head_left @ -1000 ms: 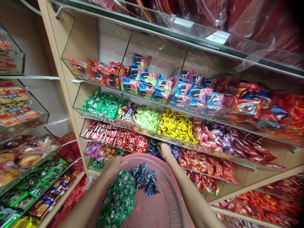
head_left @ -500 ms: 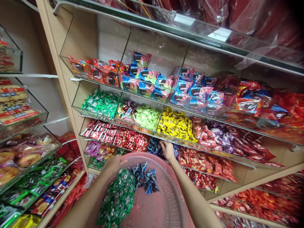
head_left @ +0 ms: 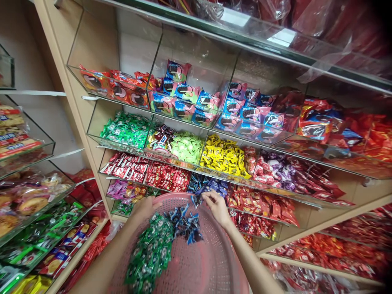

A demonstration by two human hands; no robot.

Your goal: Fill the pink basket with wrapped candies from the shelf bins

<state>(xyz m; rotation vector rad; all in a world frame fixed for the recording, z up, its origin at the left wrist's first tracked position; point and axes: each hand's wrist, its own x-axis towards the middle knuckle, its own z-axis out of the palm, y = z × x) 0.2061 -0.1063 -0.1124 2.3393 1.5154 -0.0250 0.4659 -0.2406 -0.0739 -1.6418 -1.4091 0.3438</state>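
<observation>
My left hand (head_left: pixel 143 206) is closed on the left rim of a pink perforated plastic basket (head_left: pixel 211 265). Green-wrapped candies (head_left: pixel 150 249) heap along the basket's left side, and a smaller pile of dark blue-wrapped candies (head_left: pixel 186 223) lies beside them. Over the far rim, my right hand (head_left: pixel 217 207) pinches a dark blue-wrapped candy (head_left: pixel 196 200) between its fingertips. Just behind that hand is a shelf bin of blue-wrapped candies (head_left: pixel 204 184).
Clear-fronted shelf bins hold green candies (head_left: pixel 125 130), yellow candies (head_left: pixel 225 157), red packets (head_left: pixel 168 176) and purple-white sweets (head_left: pixel 275 169). Packaged cookies (head_left: pixel 183 110) sit one tier up. A wooden upright (head_left: pixel 73 102) divides this unit from shelves at the left.
My right hand has come out of the blue candy bin and back over the basket's far rim, now with a dark blue candy. The left hand keeps hold of the rim.
</observation>
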